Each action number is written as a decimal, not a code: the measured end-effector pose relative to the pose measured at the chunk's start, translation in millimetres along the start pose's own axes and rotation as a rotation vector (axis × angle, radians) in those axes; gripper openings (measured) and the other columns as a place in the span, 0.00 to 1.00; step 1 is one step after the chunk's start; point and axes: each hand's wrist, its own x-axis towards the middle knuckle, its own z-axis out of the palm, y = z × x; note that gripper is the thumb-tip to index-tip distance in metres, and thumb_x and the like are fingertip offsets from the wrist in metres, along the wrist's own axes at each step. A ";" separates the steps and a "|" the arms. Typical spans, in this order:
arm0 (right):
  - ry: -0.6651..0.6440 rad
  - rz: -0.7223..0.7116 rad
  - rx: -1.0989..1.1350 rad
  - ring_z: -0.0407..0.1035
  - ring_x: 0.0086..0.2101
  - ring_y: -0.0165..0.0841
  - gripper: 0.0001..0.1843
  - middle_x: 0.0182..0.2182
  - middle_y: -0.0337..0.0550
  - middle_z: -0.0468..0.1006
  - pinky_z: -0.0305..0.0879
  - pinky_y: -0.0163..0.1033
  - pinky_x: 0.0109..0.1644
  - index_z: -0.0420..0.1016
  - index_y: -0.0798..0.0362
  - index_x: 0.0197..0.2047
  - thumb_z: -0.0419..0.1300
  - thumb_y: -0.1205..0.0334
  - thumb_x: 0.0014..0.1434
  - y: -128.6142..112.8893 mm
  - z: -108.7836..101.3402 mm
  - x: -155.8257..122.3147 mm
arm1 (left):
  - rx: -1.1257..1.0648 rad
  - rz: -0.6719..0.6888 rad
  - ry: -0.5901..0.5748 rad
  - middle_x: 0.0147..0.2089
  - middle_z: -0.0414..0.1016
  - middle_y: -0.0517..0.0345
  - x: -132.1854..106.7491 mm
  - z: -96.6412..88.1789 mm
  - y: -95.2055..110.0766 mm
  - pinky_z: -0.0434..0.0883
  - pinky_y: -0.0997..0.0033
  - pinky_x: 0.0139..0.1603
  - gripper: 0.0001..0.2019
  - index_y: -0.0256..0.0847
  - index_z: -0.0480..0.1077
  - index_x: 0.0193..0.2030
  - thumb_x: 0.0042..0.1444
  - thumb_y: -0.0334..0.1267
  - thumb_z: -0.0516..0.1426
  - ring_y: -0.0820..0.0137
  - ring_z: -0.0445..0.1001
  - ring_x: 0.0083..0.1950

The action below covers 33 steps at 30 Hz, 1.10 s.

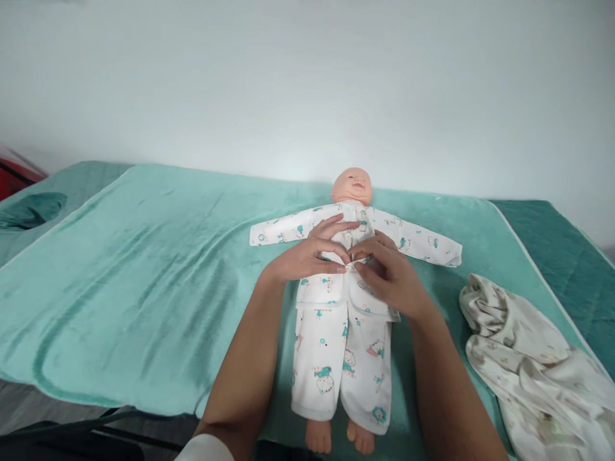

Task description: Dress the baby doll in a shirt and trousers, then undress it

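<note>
A baby doll [352, 186] lies on its back, feet toward me, dressed in a white printed pajama top [321, 291] and matching pajama pants [319, 365]. Both sleeves are stretched out to the sides. My left hand [324, 248] pinches the front edge of the top at the middle of the chest, its upper fingers spread over the cloth. From the other side my right hand [387, 269] pinches the facing edge at the same spot. Their fingertips meet around the front closing; a button above them is visible. Below the hands the two front flaps hang slightly apart.
The doll rests on a light green blanket [144, 269] spread over a bed against a white wall [307, 83]. To the right lies a crumpled cream printed cloth [533, 365]. A darker green cover [562, 256] shows beyond the blanket. Something red [16, 179] is at far left.
</note>
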 end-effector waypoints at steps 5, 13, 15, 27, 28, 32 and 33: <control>0.012 0.026 0.094 0.69 0.49 0.36 0.13 0.43 0.38 0.76 0.47 0.55 0.71 0.72 0.44 0.50 0.58 0.68 0.65 7.0 2.8 -5.1 | -0.037 -0.021 -0.005 0.77 0.54 0.65 0.9 -1.5 0.6 0.47 0.45 0.79 0.07 0.47 0.79 0.40 0.62 0.45 0.60 0.59 0.35 0.81; 0.039 0.011 0.128 0.69 0.48 0.35 0.11 0.42 0.37 0.77 0.45 0.54 0.72 0.72 0.44 0.49 0.58 0.67 0.66 7.8 6.7 -3.0 | -0.024 -0.073 0.016 0.75 0.57 0.66 4.3 -1.1 7.1 0.47 0.47 0.78 0.07 0.45 0.76 0.34 0.59 0.44 0.63 0.59 0.38 0.80; 0.040 0.012 0.140 0.69 0.47 0.35 0.10 0.42 0.37 0.77 0.44 0.54 0.72 0.73 0.44 0.49 0.57 0.67 0.66 6.9 6.5 -3.2 | -0.005 -0.066 0.030 0.74 0.58 0.65 5.3 0.0 7.0 0.44 0.48 0.79 0.07 0.45 0.75 0.33 0.58 0.44 0.64 0.59 0.40 0.80; 0.372 0.196 0.525 0.70 0.37 0.38 0.06 0.35 0.42 0.74 0.69 0.45 0.46 0.73 0.47 0.41 0.60 0.60 0.59 18.1 2.9 -10.7 | -0.445 -0.048 0.341 0.67 0.71 0.53 1.2 3.8 -11.0 0.61 0.44 0.72 0.18 0.43 0.70 0.30 0.58 0.55 0.62 0.54 0.61 0.73; 0.490 0.211 0.537 0.71 0.38 0.38 0.06 0.35 0.43 0.74 0.69 0.46 0.47 0.73 0.48 0.39 0.60 0.61 0.57 20.2 -1.5 -11.3 | -0.526 -0.057 0.438 0.66 0.71 0.52 0.2 3.1 -14.9 0.63 0.45 0.71 0.19 0.43 0.70 0.31 0.58 0.57 0.61 0.54 0.65 0.71; 0.928 0.287 0.588 0.72 0.41 0.39 0.05 0.32 0.40 0.72 0.67 0.50 0.56 0.71 0.48 0.37 0.58 0.62 0.54 37.5 -21.4 -14.2 | -0.735 -0.110 0.839 0.70 0.67 0.54 -1.2 -1.1 -30.2 0.71 0.51 0.64 0.19 0.45 0.69 0.39 0.62 0.59 0.55 0.58 0.70 0.67; 1.000 0.347 0.586 0.73 0.41 0.39 0.05 0.33 0.40 0.72 0.67 0.51 0.56 0.70 0.47 0.37 0.58 0.60 0.55 43.2 -24.0 -14.6 | -0.731 -0.129 0.913 0.70 0.66 0.54 -0.5 -1.5 -33.2 0.72 0.53 0.64 0.18 0.45 0.69 0.41 0.63 0.58 0.54 0.60 0.70 0.67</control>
